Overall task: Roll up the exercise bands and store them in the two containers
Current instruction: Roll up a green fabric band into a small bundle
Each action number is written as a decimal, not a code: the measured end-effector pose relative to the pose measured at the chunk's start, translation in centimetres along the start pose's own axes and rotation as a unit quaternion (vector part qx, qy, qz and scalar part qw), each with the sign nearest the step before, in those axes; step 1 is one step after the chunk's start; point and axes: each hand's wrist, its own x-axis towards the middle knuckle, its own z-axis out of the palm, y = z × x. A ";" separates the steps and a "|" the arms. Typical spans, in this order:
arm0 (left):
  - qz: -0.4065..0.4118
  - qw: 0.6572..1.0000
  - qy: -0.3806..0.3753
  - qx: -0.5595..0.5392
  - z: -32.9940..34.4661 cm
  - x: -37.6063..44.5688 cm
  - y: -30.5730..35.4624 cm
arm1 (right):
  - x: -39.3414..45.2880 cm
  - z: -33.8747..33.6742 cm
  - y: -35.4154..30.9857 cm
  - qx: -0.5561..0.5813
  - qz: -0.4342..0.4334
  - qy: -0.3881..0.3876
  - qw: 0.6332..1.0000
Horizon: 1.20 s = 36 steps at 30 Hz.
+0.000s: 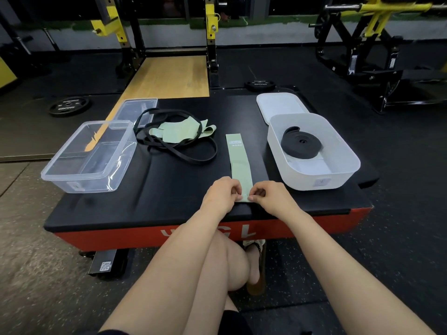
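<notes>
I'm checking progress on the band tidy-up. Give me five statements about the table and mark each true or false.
1. A rolled black band lies in the white container. True.
2. The clear container holds a rolled green band. False: no band is in it.
3. Both the left hand and the right hand pinch the near end of the flat green band. True.
4. The flat green band is already rolled up. False: it lies stretched out flat on the table.
5. Loose black and green bands lie tangled between the clear container and the flat green band. True.
</notes>
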 end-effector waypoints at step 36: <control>0.012 1.000 0.029 -0.002 -0.4 0.1 0.0 | 1.1 0.7 0.2 0.005 -0.011 0.057 0.998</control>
